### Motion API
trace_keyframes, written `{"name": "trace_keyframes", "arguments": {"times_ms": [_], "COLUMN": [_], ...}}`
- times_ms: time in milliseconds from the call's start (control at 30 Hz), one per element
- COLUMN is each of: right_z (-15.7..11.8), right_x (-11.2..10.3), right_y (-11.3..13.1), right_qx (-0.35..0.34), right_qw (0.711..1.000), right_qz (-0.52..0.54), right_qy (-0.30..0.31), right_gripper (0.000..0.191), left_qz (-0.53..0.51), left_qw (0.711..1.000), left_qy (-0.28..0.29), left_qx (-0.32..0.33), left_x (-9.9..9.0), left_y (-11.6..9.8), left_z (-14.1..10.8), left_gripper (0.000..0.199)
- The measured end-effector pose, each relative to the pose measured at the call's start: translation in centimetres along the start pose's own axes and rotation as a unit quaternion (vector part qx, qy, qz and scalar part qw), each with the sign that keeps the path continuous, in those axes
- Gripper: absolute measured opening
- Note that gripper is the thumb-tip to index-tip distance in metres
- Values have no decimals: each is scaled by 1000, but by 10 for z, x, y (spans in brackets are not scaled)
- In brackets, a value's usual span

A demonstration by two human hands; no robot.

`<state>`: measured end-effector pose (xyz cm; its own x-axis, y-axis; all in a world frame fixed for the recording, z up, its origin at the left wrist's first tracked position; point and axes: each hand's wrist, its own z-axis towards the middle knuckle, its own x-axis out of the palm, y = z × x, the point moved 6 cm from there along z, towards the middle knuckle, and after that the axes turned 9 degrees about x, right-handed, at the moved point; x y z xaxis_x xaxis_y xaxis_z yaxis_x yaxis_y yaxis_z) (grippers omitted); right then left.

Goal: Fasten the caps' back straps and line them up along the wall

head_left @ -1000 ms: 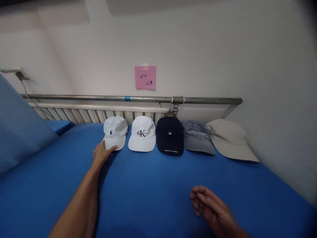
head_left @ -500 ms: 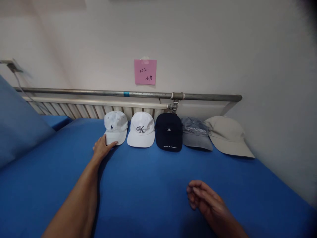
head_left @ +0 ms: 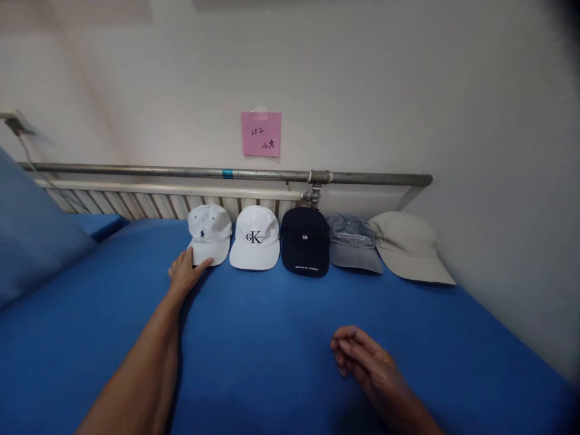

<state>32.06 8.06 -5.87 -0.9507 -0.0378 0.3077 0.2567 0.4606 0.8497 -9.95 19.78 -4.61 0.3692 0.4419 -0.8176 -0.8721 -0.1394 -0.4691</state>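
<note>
Several caps lie in a row on the blue sheet [head_left: 258, 338]. At the left end is a white cap with a small dark logo [head_left: 209, 232]; my left hand [head_left: 185, 272] grips its brim, thumb along the front edge. To its right come a white cap with CK-like letters [head_left: 255, 237], a black cap [head_left: 305, 241], a grey-blue cap [head_left: 354, 243] and a beige cap [head_left: 410, 244]. My right hand [head_left: 360, 356] hovers over the sheet below the black and grey caps, its fingers curled together with nothing visible in them.
Behind the caps run a metal pipe [head_left: 181, 172] and a white radiator [head_left: 149, 202] along the wall. A pink note [head_left: 261, 134] is taped above. A light-blue pillow-like shape [head_left: 36, 235] stands at the left, below a wall socket [head_left: 17, 124].
The view has shifted slightly, moving the caps a little left in the picture. My right hand has moved slightly left. My left hand stays on the white cap's brim.
</note>
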Motion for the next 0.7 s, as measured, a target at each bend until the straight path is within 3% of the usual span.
{"name": "trace_keyframes", "arguments": {"times_ms": [233,433,567,700], "right_z": [3,10,9,7], "right_x": [3,-1,-1,1], "right_y": [-1,-6,-7,-6], "right_qx": [-15,-26,-51,-73], "right_qw": [1000,999,998,994], "right_qz": [-11,-4,-32,-75], "right_qy": [11,18,21,20], "right_gripper": [25,28,19,11], "left_qz": [2,-41,-91,-86], "left_qw": [1000,997,985,983], "left_qy": [3,-44,-92,-93], "left_qx": [-5,-37,-116,-130], "left_x": [5,-4,-11,-18], "left_y": [1,11,21,14], "left_z": [1,-1,-16,-37], "left_gripper": [75,68,62,54]}}
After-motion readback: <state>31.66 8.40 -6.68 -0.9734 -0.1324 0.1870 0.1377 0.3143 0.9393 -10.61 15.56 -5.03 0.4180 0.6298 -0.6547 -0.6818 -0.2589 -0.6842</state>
